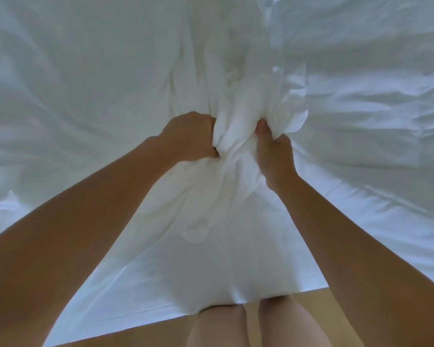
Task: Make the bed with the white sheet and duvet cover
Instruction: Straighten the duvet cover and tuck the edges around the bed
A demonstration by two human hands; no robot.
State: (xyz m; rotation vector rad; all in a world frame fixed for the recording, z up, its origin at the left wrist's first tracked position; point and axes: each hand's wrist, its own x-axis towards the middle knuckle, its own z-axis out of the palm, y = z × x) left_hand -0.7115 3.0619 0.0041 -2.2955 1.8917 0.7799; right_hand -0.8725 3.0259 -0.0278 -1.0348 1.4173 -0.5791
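Both hands are clenched on one bunched ridge of white cloth [232, 139]: the left hand [189, 136] curls its fingers into the fold from one side, the right hand [273, 156] pinches it from the other, thumb on top, with only the ridge between them. The ridge runs straight away from the fingers toward the far side of the bed, and looser folds spread beyond the right fingers. Nearer than the fingers the white sheet [161, 284] lies flat to the bed's edge, where bare legs [218, 326] stand on the wooden floor [311, 303]. Neither hand looks nearer; whether the held cloth is sheet or duvet cover I cannot tell
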